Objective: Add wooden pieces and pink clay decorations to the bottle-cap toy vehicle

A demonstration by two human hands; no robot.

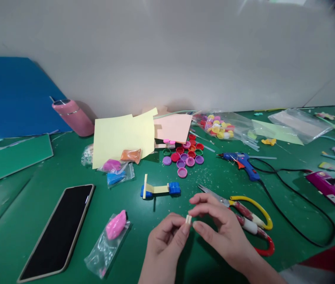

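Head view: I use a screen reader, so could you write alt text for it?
The left hand and right hand pinch a small white piece between them over a green table. Scissors lie by the right hand, with a phone, bottle caps, yellow paper and a blue glue gun around.

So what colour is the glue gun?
The glue gun is blue with an orange trigger; the head view shows it.

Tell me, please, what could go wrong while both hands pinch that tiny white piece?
The white piece, pinched between left hand and right hand, could slip and vanish among the white scraps on the table. The scissors lie beside the right hand, which might catch their blades.
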